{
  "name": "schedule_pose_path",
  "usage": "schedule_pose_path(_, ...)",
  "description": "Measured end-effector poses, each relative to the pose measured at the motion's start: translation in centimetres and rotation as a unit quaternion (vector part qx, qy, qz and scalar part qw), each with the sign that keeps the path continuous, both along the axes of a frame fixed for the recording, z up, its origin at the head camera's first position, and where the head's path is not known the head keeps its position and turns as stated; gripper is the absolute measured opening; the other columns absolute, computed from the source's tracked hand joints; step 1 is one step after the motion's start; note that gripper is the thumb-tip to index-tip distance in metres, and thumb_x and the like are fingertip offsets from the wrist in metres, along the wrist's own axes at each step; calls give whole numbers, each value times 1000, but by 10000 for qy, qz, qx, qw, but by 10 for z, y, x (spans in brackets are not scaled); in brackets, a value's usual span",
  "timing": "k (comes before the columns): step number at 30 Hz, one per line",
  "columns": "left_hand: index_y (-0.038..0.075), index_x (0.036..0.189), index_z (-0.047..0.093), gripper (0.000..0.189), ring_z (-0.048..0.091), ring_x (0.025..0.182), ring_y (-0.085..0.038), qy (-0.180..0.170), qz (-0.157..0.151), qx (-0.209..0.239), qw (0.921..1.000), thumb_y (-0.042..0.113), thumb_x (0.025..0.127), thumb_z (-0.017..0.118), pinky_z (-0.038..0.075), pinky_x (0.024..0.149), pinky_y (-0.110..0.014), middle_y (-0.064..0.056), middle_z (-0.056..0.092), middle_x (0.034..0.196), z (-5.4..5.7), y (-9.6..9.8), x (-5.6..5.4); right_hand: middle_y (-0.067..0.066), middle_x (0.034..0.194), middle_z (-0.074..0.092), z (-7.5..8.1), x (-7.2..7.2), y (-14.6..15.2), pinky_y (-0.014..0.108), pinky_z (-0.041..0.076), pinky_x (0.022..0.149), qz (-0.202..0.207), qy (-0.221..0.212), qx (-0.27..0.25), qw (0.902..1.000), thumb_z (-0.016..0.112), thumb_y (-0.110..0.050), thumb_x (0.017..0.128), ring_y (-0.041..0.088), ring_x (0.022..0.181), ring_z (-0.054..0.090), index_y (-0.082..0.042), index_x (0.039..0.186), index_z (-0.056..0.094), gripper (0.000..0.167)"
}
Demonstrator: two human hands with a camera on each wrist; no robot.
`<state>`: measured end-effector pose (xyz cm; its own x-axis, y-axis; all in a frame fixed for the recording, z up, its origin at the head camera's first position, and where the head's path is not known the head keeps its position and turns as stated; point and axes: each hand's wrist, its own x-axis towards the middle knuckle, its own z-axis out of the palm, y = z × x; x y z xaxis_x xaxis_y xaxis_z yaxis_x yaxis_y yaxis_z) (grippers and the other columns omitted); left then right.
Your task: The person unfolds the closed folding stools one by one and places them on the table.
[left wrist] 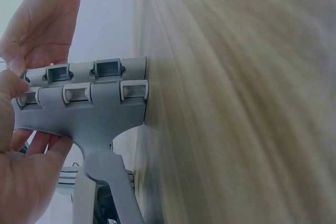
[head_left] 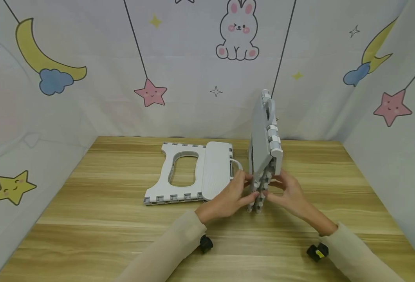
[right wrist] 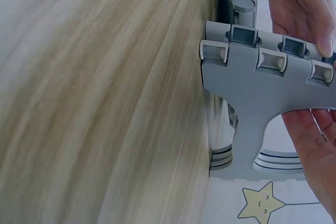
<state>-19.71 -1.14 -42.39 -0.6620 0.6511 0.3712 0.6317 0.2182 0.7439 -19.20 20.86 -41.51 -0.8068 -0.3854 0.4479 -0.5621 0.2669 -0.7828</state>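
Around and beyond both your grips hangs the curtain [head_left: 193, 121], printed with moons, stars and a rabbit. Below them spreads the wood-patterned counter [head_left: 87, 235]. Between your two grips stands the upright stool [head_left: 261, 135], folded, grey and white, at the counter's surface and rising above your fingers.

To the left of your left grip [head_left: 226, 197] lies the flat stool [head_left: 216, 170], also folded. It crowds that side: your hand overlaps its near corner in the head view. To the right of your right grip [head_left: 292, 192], bare counter shows. Your sleeves [head_left: 355, 250] come in from the near side, with a black block [head_left: 205, 243] at each wrist. The flat stool's handle [head_left: 236, 162] sits just beside your left fingers.

Both grips are grasping the upright stool by its near edge, one from each side. The head view shows that edge almost end-on; the wrist views show a leg frame broadside, your fingers reaching behind it. They also show two hinged edges lying side by side, with square sockets [right wrist: 244, 35] along them. In the right wrist view a yellow star [right wrist: 261, 203] on the curtain shows past the frame.
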Motion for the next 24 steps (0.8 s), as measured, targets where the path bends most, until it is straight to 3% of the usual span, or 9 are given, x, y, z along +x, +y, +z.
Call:
schedule_pose_path(10, 0, 120, 36, 30, 45, 124, -21, -47, 36, -44, 10000, 16, 101, 53, 36, 107, -25, -16, 39, 123, 0, 2, 0, 14, 123, 58, 4, 2, 13, 28, 53, 90, -76, -33, 126, 9999, 69, 16, 74, 9, 107, 58, 5, 133, 49, 63)
schedule_pose_path(17, -1, 120, 37, 31, 46, 122, -22, -273, 12, -46, 9996, 15, 101, 54, 35, 107, -24, -17, 39, 123, 1, 3, -1, -1, 122, 59, 6, 4, 21, 29, 53, 89, -128, -135, 22, 9998, 69, 19, 72, 8, 108, 58, 4, 134, 49, 66)
schedule_pose_path(24, 0, 119, 37, 29, 47, 121, -19, -149, -43, -60, 9999, 15, 101, 54, 35, 107, -24, -15, 41, 123, 1, 4, -2, -10, 126, 57, 8, 6, 29, 27, 52, 90, -195, -252, 86, 9995, 69, 18, 74, 7, 111, 57, 1, 137, 47, 69)
